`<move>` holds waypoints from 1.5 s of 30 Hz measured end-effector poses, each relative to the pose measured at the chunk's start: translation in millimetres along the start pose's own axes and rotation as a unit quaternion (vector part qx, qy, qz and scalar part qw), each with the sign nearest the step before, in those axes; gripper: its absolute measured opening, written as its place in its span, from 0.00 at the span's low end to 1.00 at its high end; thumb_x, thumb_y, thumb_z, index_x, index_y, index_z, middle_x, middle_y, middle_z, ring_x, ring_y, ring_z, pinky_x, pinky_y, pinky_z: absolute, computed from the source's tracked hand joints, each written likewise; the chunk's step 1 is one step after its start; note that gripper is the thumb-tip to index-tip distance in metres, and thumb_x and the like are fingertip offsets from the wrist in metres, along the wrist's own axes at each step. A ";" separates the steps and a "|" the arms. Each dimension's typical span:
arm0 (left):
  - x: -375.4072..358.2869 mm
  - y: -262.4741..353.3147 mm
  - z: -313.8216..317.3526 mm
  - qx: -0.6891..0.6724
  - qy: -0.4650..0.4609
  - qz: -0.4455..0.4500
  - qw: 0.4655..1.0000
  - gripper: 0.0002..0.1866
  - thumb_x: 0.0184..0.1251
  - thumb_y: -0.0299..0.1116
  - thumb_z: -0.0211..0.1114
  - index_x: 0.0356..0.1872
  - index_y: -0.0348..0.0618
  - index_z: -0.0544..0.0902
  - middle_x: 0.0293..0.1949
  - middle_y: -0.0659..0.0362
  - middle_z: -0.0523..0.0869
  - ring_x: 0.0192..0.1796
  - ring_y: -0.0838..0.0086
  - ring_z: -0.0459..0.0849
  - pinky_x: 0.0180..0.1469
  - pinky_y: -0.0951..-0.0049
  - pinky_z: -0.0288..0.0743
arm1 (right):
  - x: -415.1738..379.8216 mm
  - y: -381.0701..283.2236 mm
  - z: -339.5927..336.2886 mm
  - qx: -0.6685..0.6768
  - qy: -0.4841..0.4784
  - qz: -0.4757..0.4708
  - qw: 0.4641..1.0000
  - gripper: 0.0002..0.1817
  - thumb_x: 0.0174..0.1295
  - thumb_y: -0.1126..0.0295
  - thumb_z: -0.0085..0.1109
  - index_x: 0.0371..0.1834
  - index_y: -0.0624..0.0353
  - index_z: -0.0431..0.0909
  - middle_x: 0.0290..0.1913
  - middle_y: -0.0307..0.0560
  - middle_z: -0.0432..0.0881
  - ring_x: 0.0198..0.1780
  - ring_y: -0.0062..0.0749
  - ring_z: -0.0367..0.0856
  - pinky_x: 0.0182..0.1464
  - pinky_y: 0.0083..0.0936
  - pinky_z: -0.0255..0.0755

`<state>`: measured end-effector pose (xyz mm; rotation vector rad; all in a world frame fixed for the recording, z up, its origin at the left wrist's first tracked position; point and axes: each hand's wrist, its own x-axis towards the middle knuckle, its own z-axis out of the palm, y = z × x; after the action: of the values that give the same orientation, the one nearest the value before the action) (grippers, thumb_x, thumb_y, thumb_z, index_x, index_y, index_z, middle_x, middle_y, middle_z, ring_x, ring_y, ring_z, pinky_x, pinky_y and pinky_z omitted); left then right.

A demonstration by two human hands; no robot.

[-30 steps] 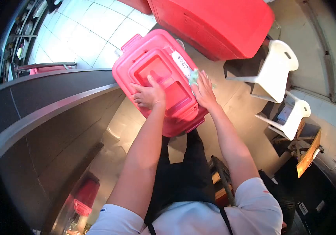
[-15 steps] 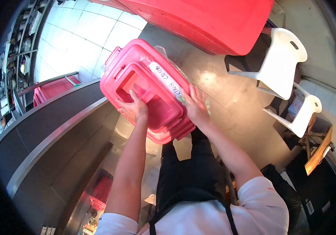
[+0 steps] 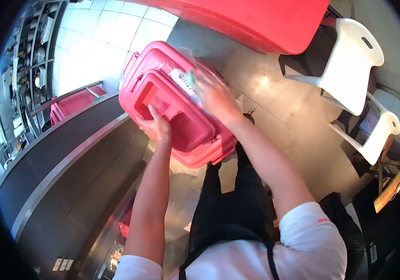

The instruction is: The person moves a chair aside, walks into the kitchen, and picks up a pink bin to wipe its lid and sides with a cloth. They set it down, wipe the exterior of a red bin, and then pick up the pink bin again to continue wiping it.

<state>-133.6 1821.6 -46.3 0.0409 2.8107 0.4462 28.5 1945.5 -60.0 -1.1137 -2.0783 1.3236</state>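
Note:
A pink lidded plastic container [image 3: 195, 126] is tilted in front of me, above the floor. My left hand [image 3: 157, 127] grips its near left side, thumb on the recessed lid and fingers at the edge. Along its right side runs a white label [image 3: 180, 79] with black handwriting, now partly covered. My right hand [image 3: 211, 95], blurred by motion, presses a pale green cloth-like piece [image 3: 190, 78] against this label. Clear plastic film [image 3: 187, 53] sticks out beyond the container's far right edge.
A dark counter [image 3: 65, 163] with a metal edge runs along the left. A large red box-like thing [image 3: 256, 23] stands ahead. White chairs [image 3: 351, 70] are on the right, near a wooden board [image 3: 391, 184]. Shelves [image 3: 27, 70] line the far left.
My right hand has slid up along the label with the pale green piece, away from my body, covering part of the writing. My left hand keeps its hold on the container.

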 end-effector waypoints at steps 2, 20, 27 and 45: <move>-0.1 -3.4 1.5 0.002 0.007 0.008 1.000 0.51 0.67 0.70 0.49 0.77 0.36 0.53 0.74 0.33 0.57 0.78 0.42 0.54 0.76 0.50 0.52 | -86.8 33.8 -5.6 -0.087 -0.011 -0.054 0.995 0.21 0.66 0.67 0.58 0.63 0.59 0.77 0.65 0.60 0.75 0.71 0.55 0.68 0.73 0.44 0.61; 4.8 -2.1 -5.0 0.031 0.023 0.008 0.999 0.50 0.66 0.65 0.56 0.75 0.34 0.56 0.71 0.28 0.61 0.74 0.37 0.58 0.74 0.47 0.54 | 92.9 -13.2 72.4 -0.084 -0.090 -0.142 0.982 0.20 0.71 0.69 0.50 0.63 0.61 0.75 0.68 0.58 0.72 0.73 0.49 0.66 0.74 0.40 0.59; 12.0 -2.8 -8.1 0.069 -0.013 -0.028 0.997 0.52 0.63 0.67 0.58 0.77 0.40 0.53 0.73 0.28 0.54 0.75 0.37 0.56 0.74 0.44 0.51 | -39.2 9.3 10.3 -0.125 -0.134 -0.149 0.972 0.16 0.70 0.71 0.51 0.59 0.64 0.77 0.72 0.64 0.66 0.75 0.65 0.59 0.76 0.51 0.53; 14.0 -6.8 -19.0 0.023 -0.056 -0.054 0.997 0.53 0.61 0.66 0.60 0.78 0.43 0.52 0.75 0.29 0.48 0.78 0.36 0.48 0.77 0.40 0.40 | 222.9 -55.6 144.9 -0.284 -0.348 -0.144 0.882 0.28 0.65 0.66 0.56 0.70 0.34 0.71 0.73 0.51 0.68 0.73 0.49 0.66 0.70 0.66 0.56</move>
<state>-152.5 1810.5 -35.1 -0.0741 2.6976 0.3418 -226.2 2035.4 -88.5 -0.4821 -3.1604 1.0759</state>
